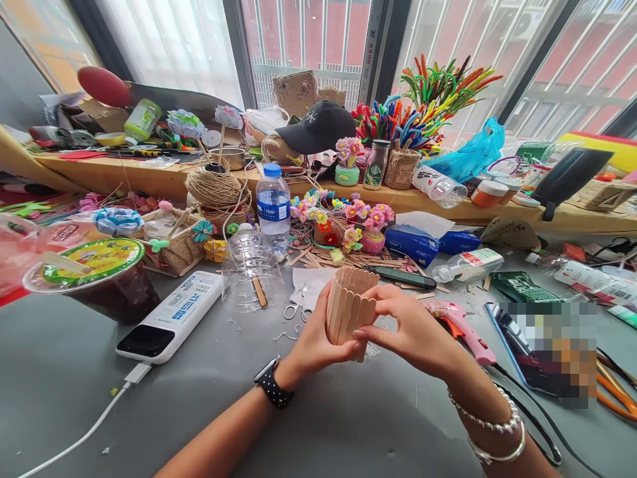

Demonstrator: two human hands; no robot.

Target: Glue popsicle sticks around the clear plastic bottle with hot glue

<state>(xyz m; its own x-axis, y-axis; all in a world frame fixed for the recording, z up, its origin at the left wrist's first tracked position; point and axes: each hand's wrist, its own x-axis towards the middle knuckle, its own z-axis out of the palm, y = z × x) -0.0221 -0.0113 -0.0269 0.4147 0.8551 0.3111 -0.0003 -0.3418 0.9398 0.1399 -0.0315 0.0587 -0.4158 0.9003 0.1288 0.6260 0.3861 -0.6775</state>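
A cup made of upright wooden craft sticks [343,312] is held over the grey table, its scalloped rim tilted up. My left hand [311,342] wraps around its left side and base, with the thumb along the front. On the cup's right side, my right hand [405,325] pinches a craft stick [365,311] against the wall, thumb in front and fingers by the rim. That stick reaches lower than its neighbours. Just behind the cup lie small scissors [297,304] and white paper [313,280]. The cup's inside is mostly hidden.
A pink glue gun [465,330] and a phone [522,348] lie to the right. On the left are a power bank [172,318] and a lidded drink cup [94,279]. Behind stand a cut plastic bottle [249,265], a water bottle [273,209] and loose craft sticks [318,256].
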